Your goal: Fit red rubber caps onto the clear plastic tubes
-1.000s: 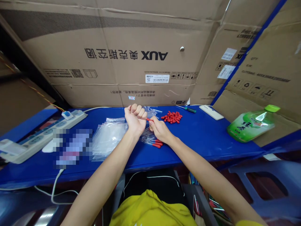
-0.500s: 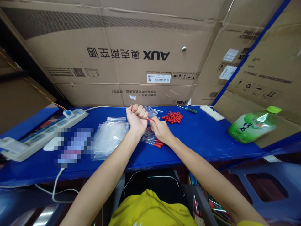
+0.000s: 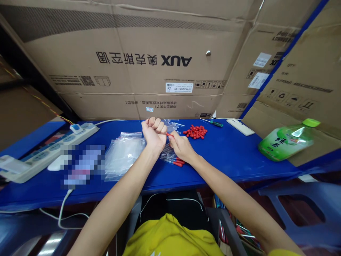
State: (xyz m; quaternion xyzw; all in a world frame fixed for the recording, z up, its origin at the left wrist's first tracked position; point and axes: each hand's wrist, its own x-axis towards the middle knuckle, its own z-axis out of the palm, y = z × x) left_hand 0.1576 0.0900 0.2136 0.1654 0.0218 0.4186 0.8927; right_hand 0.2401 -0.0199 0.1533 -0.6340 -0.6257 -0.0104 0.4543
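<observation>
My left hand (image 3: pixel 155 133) is curled into a fist above the table, its palm side towards me. What lies inside that fist is hidden. A red rubber bulb (image 3: pixel 169 134) shows between the two hands, pinched at its right end by my right hand (image 3: pixel 182 145). Below them lie several clear droppers (image 3: pixel 167 155) with red bulbs, partly covered by my right hand. Behind the hands are loose clear tubes (image 3: pixel 174 125). A pile of red rubber bulbs (image 3: pixel 195 132) sits just to the right. Left of my left hand is a stack of clear zip bags (image 3: pixel 124 156).
A blue table (image 3: pixel 226 160) holds everything. On the left are a power strip (image 3: pixel 50 149) and a blurred-out phone (image 3: pixel 84 165). A green-handled screwdriver (image 3: pixel 216 123), a white phone-like slab (image 3: pixel 240 127) and a green bottle (image 3: pixel 286 144) stand or lie rightward. Cardboard (image 3: pixel 149 32) walls the back.
Both hands keep nearly the same pose, holding on at the red bulb. The whole view has shifted very slightly.
</observation>
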